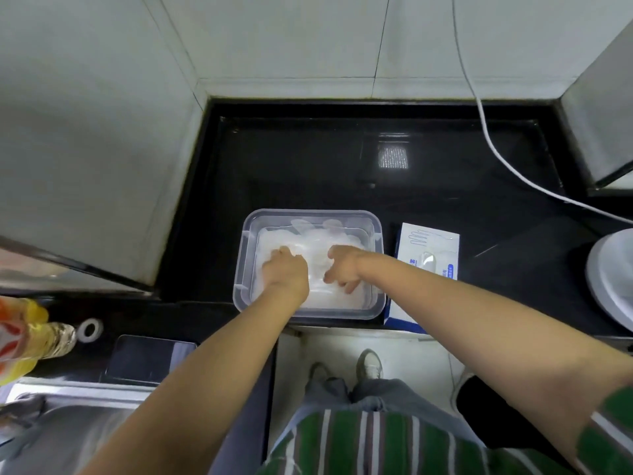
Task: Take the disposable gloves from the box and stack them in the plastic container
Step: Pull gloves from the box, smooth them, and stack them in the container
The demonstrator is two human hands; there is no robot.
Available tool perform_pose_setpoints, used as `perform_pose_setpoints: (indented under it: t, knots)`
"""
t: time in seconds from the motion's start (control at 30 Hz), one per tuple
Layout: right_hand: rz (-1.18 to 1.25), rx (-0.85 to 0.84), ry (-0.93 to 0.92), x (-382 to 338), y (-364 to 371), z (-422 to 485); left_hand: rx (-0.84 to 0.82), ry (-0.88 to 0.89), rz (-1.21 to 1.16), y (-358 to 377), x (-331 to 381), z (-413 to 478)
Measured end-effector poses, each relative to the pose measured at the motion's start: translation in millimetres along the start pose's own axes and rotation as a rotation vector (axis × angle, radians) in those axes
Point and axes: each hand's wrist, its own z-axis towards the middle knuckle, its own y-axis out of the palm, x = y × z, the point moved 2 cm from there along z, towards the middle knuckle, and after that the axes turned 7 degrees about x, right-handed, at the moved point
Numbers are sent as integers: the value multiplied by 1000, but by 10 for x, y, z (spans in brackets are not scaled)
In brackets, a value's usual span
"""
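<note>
Many gloves (337, 299) are already stacked in the container (308, 212) at the tabletop's (301, 166) front edge, pressed down by the left grip (286, 270) and right grip (342, 269). Whether either is clamped cannot be told. What remains in the box (432, 242) is hidden.

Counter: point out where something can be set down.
Bare counter behind the container, back to the wall, left of the cable. A smaller patch right of the box. Crowded: container holds gloves, left hand and right hand; box close beside it.

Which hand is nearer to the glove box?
The right hand, on the side toward the glove box; the left hand is farther left in the plastic container.
</note>
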Motion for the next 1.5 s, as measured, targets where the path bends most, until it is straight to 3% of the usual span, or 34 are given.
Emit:
perform_pose_setpoints:
  t: [0.07, 0.17, 0.23, 0.3, 0.4, 0.5, 0.77, 0.97, 1.03, 1.17, 1.33, 1.5]
  knots:
    - [190, 138, -108, -34, -180, -77, 137, 30, 57, -151, 78, -49]
    - [374, 432, -293, 91, -516, -288, 339, 66, -89, -400, 237, -122]
    - [366, 619, -271, 322, -721, -365, 423, 88, -246, -539, 366, -153]
    - [290, 713, -146, 634, -835, -381, 402, 103, -405, -626, 543, -168]
    - [27, 552, 106, 1104, -761, -435, 232, 48, -616, -604, 835, -137]
    - [-303, 339, 191, 1333, -531, -446, 165, 13, -640, -494, 981, -121]
    - [-335, 657, 147, 1505, -202, -266, 233, -20, -689, -459, 1021, -185]
    - [-314, 659, 99, 1534, -214, -307, 309, -35, -685, -507, 1042, -232]
    - [-226, 662, 69, 1545, -263, -326, 384, -21, -707, -584, 1076, -245]
    - [274, 700, -37, 1537, -459, -390, 465, 187, -642, -725, 1262, -253]
    - [679, 782, -128, 1496, -697, -514, 293, 292, -488, -752, 1508, -250]
    - [794, 712, -128, 1550, -736, -550, 179, 301, -407, -775, 1528, -191]
